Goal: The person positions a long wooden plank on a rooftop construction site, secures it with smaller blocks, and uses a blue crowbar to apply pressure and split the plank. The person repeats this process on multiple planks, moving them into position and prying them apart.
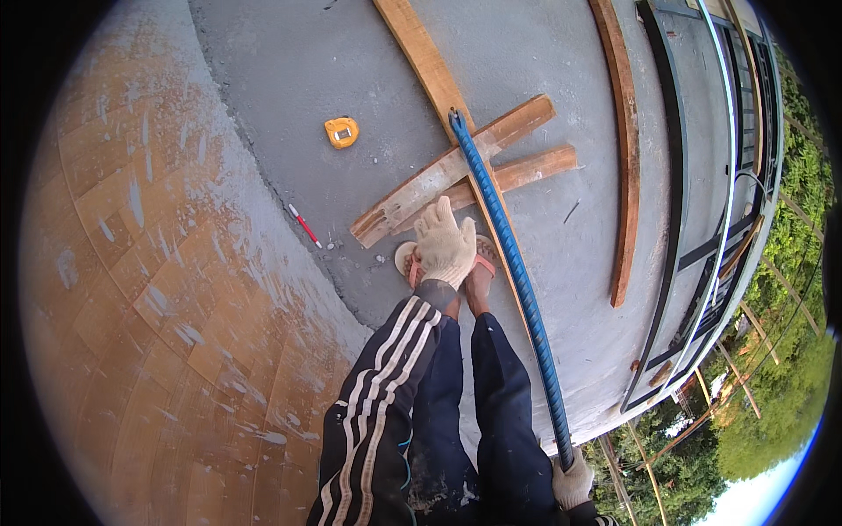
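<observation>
A knitted cream glove covers my left hand, which hangs above my feet, open and holding nothing. Its fingers point toward the near ends of two short timber pieces. My right hand, also gloved, is closed round the lower end of a long blue ribbed pry bar. From there the bar reaches away from me, and its dark forked tip lies over a long timber. The short pieces cross this timber at a slant. How the bar's tip touches the wood I cannot tell.
A yellow tape measure and a red-white pen lie on the grey concrete to the left. Brown boarding spattered with cement fills the left side. Another timber and a dark metal frame lie to the right, with greenery beyond.
</observation>
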The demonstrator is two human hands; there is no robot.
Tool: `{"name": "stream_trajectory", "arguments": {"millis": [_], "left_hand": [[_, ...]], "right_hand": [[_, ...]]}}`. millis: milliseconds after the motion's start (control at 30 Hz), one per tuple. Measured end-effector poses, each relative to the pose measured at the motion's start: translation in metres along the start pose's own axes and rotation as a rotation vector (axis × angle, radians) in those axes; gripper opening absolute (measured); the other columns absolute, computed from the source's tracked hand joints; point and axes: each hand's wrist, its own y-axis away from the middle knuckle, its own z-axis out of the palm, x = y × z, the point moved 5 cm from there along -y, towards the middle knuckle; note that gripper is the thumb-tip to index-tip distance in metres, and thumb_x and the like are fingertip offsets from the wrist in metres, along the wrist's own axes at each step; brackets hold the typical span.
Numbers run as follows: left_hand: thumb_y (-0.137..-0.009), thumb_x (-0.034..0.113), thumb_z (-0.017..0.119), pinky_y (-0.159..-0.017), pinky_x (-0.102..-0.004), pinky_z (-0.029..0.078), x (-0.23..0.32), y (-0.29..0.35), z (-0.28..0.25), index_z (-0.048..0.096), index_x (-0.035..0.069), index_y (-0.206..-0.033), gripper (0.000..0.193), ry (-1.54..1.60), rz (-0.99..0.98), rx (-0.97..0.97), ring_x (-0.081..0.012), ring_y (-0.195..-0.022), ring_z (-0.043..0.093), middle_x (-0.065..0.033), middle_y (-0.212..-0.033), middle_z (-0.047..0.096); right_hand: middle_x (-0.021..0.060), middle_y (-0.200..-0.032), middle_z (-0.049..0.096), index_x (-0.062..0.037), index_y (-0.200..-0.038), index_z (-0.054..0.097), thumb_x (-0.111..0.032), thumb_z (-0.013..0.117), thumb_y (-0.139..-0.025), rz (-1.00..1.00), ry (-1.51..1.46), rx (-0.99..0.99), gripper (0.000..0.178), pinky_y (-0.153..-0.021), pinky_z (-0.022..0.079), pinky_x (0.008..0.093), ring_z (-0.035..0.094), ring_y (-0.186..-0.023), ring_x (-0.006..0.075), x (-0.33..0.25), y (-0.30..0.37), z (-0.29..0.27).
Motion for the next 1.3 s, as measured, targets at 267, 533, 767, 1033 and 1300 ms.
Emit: {"name": "stream_trajectory", "arguments": {"millis": [267, 533, 767, 1033, 1300], "left_hand": [[-0.105, 0.039, 0.057, -0.045, -0.0304, 0.050, 0.083, 0.111, 0.058, 0.054, 0.008, -0.100, 0.032, 1.434, -1.006, -0.305, -0.0132, -0.046, 0.052, -0.0006, -0.066, 0.051], [-0.098, 0.042, 0.063, -0.042, -0.0324, 0.048, 0.054, 0.098, 0.103, 0.059, 0.002, -0.094, 0.041, 1.057, -0.914, -0.250, -0.0165, -0.043, 0.056, -0.0054, -0.061, 0.055], [-0.097, 0.037, 0.064, -0.047, -0.0324, 0.048, 0.017, 0.104, 0.158, 0.058, 0.004, -0.086, 0.036, 1.015, -0.896, -0.261, -0.0169, -0.051, 0.059, -0.0043, -0.063, 0.056], [-0.096, 0.042, 0.064, -0.058, -0.0297, 0.048, 0.086, 0.206, 0.129, 0.071, 0.003, -0.098, 0.040, 0.640, -0.641, -0.514, -0.0143, -0.063, 0.062, -0.0034, -0.074, 0.067], [-0.106, 0.057, 0.042, -0.101, -0.0368, 0.045, 0.134, 0.110, 0.135, 0.057, 0.002, -0.124, 0.061, 1.453, -0.561, -0.567, -0.0225, -0.110, 0.058, -0.0128, -0.116, 0.060]], "right_hand": [[0.0181, -0.068, 0.067, -0.0131, -0.101, 0.066, -0.022, 0.069, -0.085, -0.079, 0.030, 0.058, 0.018, -0.068, 0.054, 0.0519, 0.070, -0.070, 0.0413, 0.035, -0.022, 0.053], [0.0196, -0.075, 0.070, -0.0115, -0.102, 0.066, -0.032, 0.065, -0.088, 0.052, 0.062, 0.018, 0.025, -0.073, 0.054, 0.0538, 0.071, -0.078, 0.0424, 0.049, -0.124, 0.154], [0.0212, -0.093, 0.073, -0.0146, -0.104, 0.075, -0.045, 0.067, -0.085, 0.070, -0.090, -0.220, 0.037, -0.084, 0.054, 0.0494, 0.070, -0.095, 0.0412, 0.052, -0.244, 0.220], [0.0240, -0.090, 0.072, -0.0058, -0.093, 0.073, -0.041, 0.070, -0.085, -0.153, -0.503, -0.086, 0.036, -0.082, 0.053, 0.0503, 0.070, -0.092, 0.0418, -0.042, -0.273, 0.140], [0.0233, -0.080, 0.070, -0.0034, -0.091, 0.073, -0.038, 0.070, -0.085, -0.071, -0.637, -0.105, 0.035, -0.075, 0.054, 0.0469, 0.071, -0.083, 0.0395, 0.045, -0.222, 0.161]]}}
